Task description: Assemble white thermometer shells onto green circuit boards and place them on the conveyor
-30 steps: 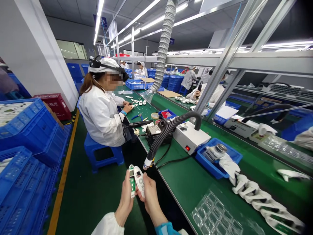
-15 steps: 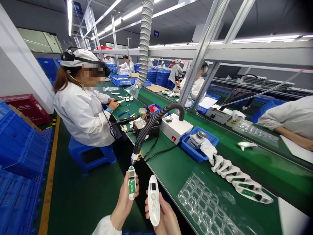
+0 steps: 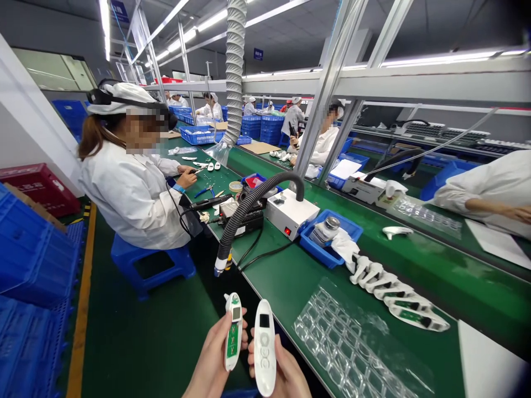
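Note:
In my left hand (image 3: 212, 354) is an open white thermometer body (image 3: 233, 331), its green circuit board and small grey screen facing me. My right hand (image 3: 286, 365) grips a white front cover (image 3: 264, 345) with a dark window and several round button outlines. Both parts stand nearly upright, side by side with a narrow gap between them. The fingers of each hand are closed round their part. The black suction hose's end (image 3: 223, 262) hangs just beyond them at the bench edge.
On the green bench (image 3: 274, 271) lie a clear blister tray (image 3: 344, 342) and a row of white thermometer bodies (image 3: 394, 293). Farther off are a blue bin (image 3: 319, 251) and a white fume-extractor box (image 3: 292, 213). A co-worker (image 3: 133, 182) sits at left; blue crates (image 3: 33, 243) stand nearby.
The camera view has shifted slightly. My left hand has brought the thermometer body rightward, closer to the cover, and turned it so that its side nozzle shows. Both hands keep their hold.

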Demonstrator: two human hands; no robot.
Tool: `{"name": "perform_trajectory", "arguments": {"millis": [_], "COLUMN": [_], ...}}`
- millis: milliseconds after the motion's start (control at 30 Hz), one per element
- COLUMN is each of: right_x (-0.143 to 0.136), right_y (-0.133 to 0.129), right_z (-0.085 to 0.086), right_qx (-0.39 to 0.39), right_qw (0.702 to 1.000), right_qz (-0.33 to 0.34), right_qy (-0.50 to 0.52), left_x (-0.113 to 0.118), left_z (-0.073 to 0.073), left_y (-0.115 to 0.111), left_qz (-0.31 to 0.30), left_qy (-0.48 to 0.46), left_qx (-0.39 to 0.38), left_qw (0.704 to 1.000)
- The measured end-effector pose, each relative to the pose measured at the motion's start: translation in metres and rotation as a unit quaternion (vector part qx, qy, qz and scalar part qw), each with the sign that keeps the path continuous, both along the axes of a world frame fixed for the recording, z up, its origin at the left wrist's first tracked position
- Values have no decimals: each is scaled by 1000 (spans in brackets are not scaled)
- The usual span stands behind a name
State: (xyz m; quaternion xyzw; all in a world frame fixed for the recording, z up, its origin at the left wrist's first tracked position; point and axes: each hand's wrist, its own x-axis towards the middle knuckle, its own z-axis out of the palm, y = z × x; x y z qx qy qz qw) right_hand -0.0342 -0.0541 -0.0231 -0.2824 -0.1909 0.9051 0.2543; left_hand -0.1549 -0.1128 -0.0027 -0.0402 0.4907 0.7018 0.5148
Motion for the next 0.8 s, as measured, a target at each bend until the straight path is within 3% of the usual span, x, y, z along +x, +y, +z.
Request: {"name": "perform_trajectory", "arguments": {"millis": [100, 200, 333, 600, 733, 800], "right_x": [4, 8, 11, 24, 37, 50], "right_y": [-1, -2, -1, 4, 7, 12], "right_z": [-2, -5, -7, 2, 2, 4], "right_qx": [52, 153, 207, 250, 288, 355], "right_qw": [998, 987, 975, 956, 942, 912], "right_qz": [13, -14, -44, -76, -87, -102], "right_qy": [-18, -52, -68, -131, -148, -179], "left_x": [8, 18, 29, 49, 57, 64], "left_z": [18, 28, 24, 8, 13, 20], "left_y": [1, 5, 15, 26, 31, 32], "left_qz": [8, -36, -73, -129, -183, -209], "left_qy": [41, 104, 173, 198, 196, 190], "left_qx": [-30, 10, 46, 68, 66, 72], "left_qw": [999, 994, 981, 969, 961, 957]}}
